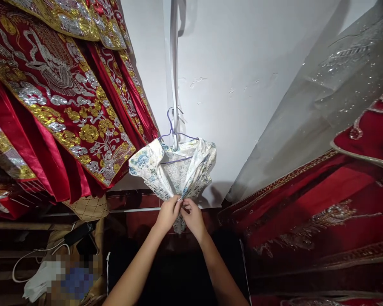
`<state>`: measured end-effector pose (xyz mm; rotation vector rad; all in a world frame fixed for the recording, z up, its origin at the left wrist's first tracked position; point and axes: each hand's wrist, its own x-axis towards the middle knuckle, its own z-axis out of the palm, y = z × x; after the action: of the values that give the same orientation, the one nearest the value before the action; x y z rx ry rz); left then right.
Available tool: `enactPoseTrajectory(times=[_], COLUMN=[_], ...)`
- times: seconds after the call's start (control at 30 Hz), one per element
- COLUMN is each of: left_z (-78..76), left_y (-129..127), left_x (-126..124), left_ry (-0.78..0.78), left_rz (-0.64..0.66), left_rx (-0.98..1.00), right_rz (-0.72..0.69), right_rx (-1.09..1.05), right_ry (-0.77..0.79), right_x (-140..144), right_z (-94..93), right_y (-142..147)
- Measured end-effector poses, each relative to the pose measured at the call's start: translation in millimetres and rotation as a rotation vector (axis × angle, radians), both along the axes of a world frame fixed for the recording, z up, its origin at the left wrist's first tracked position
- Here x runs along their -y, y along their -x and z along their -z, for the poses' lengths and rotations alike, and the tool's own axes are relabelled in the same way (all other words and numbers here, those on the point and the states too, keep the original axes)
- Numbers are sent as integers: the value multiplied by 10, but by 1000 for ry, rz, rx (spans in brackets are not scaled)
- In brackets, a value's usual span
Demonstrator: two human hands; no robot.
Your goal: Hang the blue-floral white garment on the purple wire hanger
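Both hands, left hand (168,213) and right hand (193,216), pinch the front of a white floral garment (172,170), which a purple wire hanger (174,134) holds up at working height.

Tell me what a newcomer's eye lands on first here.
Centre frame, a white floral garment hangs on a purple hanger against the white wall, with the left hand and right hand pinching its front together. Red robes with gold and silver embroidery hang at upper left.
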<state>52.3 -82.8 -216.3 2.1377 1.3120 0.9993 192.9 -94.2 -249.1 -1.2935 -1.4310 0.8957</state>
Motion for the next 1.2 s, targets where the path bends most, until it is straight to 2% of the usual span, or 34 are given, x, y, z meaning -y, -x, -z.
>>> enactPoseTrajectory(times=[0.2,0.33,0.4,0.5,0.67,0.73,0.8,0.87,0.97,1.1,1.2], left_z=[-136,-209,-315,-650,-1539,-1851,-2056,-2136,-2085,-1950,-1886], left_y=[159,260,305,361,391,389,386,385,389,396,390], left_x=[-33,-84,-138,-332,-844,-979,-1027,-998,-887,-785,-778], left_ry=[-59,-160,-204,-310,-532,-592,-623,-627,-632,-690,-713], left_rz=[46,50,66,42,10,3,-10,-7,42,95,68], left_rx=[16,75,81,94,134,152,176,174,97,43,102], right_rz=[-49,-35,-26,-30,-45,-80,-128,-204,-244,-100,-117], right_rx=[10,24,20,4,-8,18,49,87,93,17,129], right_ry=[-70,-41,-13,27,27,19,25,33,-14,-249,-425], right_x=[2,69,107,158,243,278,299,285,148,-275,-656], right_z=[-114,-152,-136,-96,-124,-166,-220,-313,-636,-1442,-2011], right_y=[25,5,6,30,103,109,85,32,-74,-171,-178])
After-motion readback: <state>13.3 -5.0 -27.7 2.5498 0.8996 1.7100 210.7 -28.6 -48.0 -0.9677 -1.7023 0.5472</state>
